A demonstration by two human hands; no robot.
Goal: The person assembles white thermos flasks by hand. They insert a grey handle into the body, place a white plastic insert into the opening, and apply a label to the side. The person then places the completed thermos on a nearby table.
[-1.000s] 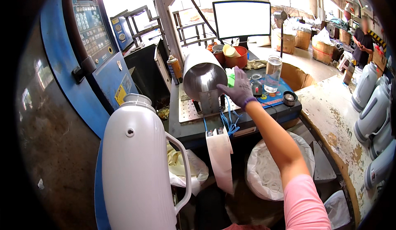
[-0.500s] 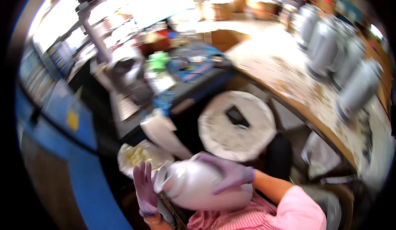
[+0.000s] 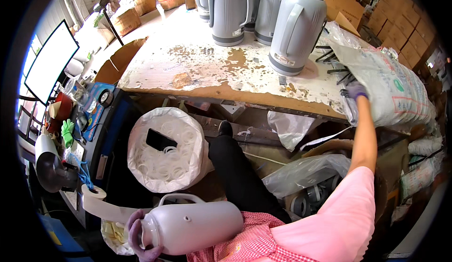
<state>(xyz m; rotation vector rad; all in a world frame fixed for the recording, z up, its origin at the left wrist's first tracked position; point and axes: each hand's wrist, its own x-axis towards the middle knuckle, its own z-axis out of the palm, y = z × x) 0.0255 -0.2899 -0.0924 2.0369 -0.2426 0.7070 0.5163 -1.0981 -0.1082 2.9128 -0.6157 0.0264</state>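
Head view. Left hand (image 3: 141,236) at 7 o'clock of the picture, in a purple glove, grip closed around the neck end of a pale grey flask body (image 3: 190,226) lying on its side across the lap, handle turned up, small hole on its side facing the camera. Right hand (image 3: 355,91) at 3 o'clock, also gloved in purple, arm stretched far out, fingers at the mouth of a white woven sack (image 3: 393,85) resting on the edge of the desk (image 3: 197,71); cannot tell whether this grip was wide or closed on something, since the fingers were partly hidden among dark handle parts (image 3: 336,64) sticking out of the sack. Just beside the sack, toward 12 o'clock, four finished grey flasks (image 3: 296,27) standing upright on the worn, stained desk top. Below the desk edge, at 9 o'clock from the lap, an open white bag of pale rings (image 3: 165,154) with a dark flat object lying on top. At 8 o'clock, a roll of white tape (image 3: 94,197) touching nearly the flask body's neck end. Far at 10 o'clock, a monitor (image 3: 49,62) seen from the side.
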